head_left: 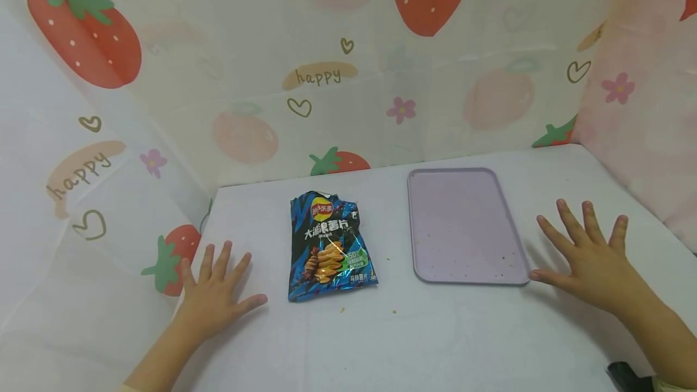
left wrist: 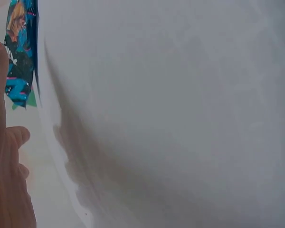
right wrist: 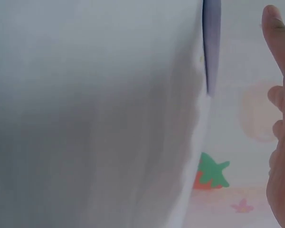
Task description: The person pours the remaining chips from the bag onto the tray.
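A blue and black bag of potato chips [head_left: 329,250] lies on the white table, its top edge crumpled. To its right is a flat lilac tray [head_left: 463,225] with a few small crumbs on it. My left hand [head_left: 214,292] is spread with straight fingers to the left of the bag, apart from it. The bag [left wrist: 21,52] also shows at the upper left of the left wrist view. On the other side, my right hand [head_left: 593,259] spreads its fingers beside the tray, the thumb near the lower right corner. Neither hand holds anything.
A few crumbs [head_left: 342,310] lie on the white tabletop [head_left: 348,343] in front of the bag. Behind the table hangs a cloth [head_left: 370,77] printed with strawberries, hearts and flowers, which also covers both sides. A black object [head_left: 626,375] shows by the right wrist.
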Motion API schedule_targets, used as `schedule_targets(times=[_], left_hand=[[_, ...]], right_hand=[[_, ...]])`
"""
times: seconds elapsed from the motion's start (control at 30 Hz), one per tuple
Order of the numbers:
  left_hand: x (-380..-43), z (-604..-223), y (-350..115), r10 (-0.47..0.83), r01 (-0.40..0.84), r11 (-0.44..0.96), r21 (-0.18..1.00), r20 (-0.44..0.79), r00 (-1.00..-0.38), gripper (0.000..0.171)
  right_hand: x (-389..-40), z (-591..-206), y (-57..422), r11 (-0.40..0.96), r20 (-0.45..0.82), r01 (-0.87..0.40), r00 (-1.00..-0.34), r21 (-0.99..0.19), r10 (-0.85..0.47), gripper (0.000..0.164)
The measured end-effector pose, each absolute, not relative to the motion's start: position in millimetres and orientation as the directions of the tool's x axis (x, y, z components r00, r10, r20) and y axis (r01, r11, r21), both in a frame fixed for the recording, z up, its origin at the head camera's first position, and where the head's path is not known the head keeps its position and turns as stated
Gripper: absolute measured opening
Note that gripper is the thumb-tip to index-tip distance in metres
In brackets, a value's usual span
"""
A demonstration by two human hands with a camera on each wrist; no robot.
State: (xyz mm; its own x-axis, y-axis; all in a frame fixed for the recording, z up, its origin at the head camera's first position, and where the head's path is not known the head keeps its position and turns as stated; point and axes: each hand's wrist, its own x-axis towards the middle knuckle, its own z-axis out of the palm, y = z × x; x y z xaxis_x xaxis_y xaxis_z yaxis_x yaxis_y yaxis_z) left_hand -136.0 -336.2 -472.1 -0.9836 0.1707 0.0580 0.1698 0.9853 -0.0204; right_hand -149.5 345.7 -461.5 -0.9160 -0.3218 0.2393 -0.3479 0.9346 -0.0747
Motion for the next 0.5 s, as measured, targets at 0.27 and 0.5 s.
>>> schedule_targets(times=[0.27,0.5], left_hand=[[-138,-475,-328,0.164,0.165,0.986,0.016,0.024,-0.986,0.103],[-144,-480,-321,0.160,0.161,0.987,0.030,0.013,-0.987,0.104]], right_hand=[[-150,-465,344,0.931,0.238,-0.349,-0.918,-0.104,-0.317,0.111],[-150,-465,341,0.928,0.240,-0.346,-0.921,-0.140,-0.307,0.111]])
